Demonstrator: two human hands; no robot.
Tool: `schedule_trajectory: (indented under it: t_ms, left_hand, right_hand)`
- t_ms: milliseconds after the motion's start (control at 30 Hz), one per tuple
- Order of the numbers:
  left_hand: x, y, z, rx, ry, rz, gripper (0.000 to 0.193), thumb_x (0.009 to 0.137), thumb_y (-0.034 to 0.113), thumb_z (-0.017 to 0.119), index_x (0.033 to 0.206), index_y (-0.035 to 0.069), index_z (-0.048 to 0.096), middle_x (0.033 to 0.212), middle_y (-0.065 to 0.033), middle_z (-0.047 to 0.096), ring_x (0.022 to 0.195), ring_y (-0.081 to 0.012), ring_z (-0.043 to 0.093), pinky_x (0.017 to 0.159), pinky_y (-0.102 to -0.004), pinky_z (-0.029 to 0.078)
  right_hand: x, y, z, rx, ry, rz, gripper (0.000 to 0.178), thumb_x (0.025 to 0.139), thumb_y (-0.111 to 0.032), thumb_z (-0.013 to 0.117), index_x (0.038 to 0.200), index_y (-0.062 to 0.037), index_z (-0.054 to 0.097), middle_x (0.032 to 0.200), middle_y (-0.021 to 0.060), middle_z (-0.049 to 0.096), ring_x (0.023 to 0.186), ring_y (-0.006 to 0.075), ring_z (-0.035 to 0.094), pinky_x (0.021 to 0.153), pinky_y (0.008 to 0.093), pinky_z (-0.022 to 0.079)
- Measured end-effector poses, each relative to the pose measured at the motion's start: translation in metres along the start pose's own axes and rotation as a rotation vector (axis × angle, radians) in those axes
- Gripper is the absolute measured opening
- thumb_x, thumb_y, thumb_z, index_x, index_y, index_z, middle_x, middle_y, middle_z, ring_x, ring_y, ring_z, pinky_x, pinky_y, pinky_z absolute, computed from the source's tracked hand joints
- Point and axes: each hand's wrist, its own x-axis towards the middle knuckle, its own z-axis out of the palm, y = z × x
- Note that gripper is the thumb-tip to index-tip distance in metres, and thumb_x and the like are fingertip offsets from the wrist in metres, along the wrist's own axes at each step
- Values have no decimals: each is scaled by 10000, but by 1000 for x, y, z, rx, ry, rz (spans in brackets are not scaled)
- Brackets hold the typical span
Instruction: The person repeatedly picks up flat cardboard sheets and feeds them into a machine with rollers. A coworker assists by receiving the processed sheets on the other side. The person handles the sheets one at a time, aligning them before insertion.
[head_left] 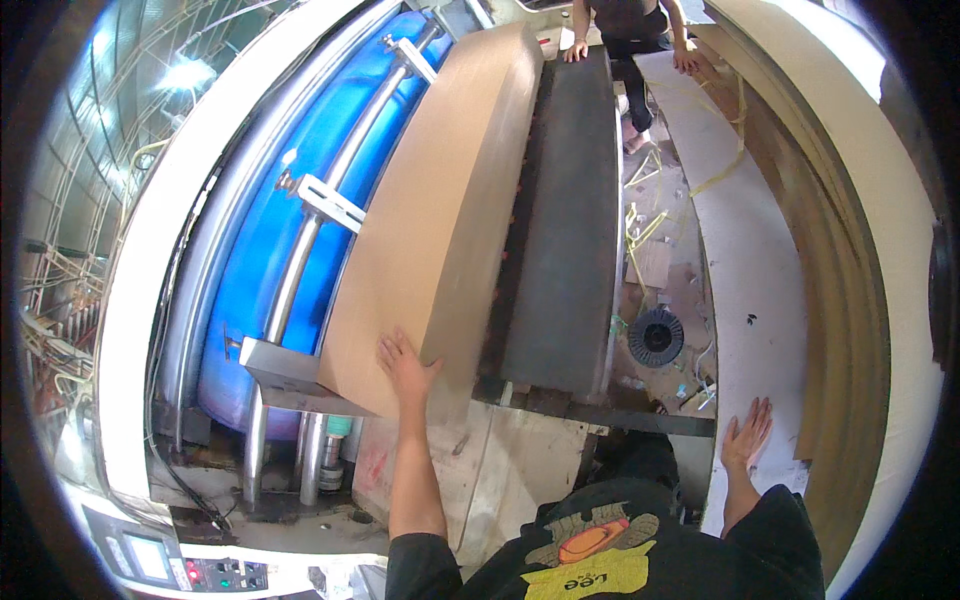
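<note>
My left hand (pixel 408 368) lies with its fingers stretched out on the near end of a tall stack of brown cardboard sheets (pixel 420 220). The side of that stack looks slightly smeared. Over on the right, my right hand (pixel 746 440) rests flat, fingers extended, on the near part of a long white-topped board sheet (pixel 745 250). That sheet lies on a pile of brown cardboard (pixel 840 300). Neither hand grips anything.
Left of the brown stack is a machine with a blue roller (pixel 270 260) and metal rods. A dark flat bed (pixel 565 240) runs beside the stack. Another person (pixel 630 30) stands at the far end. Yellow straps and a black round brush-like disc (pixel 656 337) lie on the floor.
</note>
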Motion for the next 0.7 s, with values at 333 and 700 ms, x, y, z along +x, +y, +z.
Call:
schedule_trajectory:
  t_ms: [333,700]
  left_hand:
    - [0,-4,0,37,-29,3,1184,700,444,861,1570,-18,204,1589,-367,202,1512,-483,144,1218,-611,110]
    - [-4,-3,8,-2,10,41,1142,690,378,886,1553,-21,253,1586,-322,259,1498,-489,191,1220,-610,144]
  right_hand:
    - [0,-2,-9,13,-19,-18,663,983,-274,519,1560,-26,305,1652,188,225,1543,338,175,1257,488,136]
    - [2,24,23,-85,211,-210,607,1024,-280,483,1564,-49,331,1636,172,288,1514,349,255,1232,477,200]
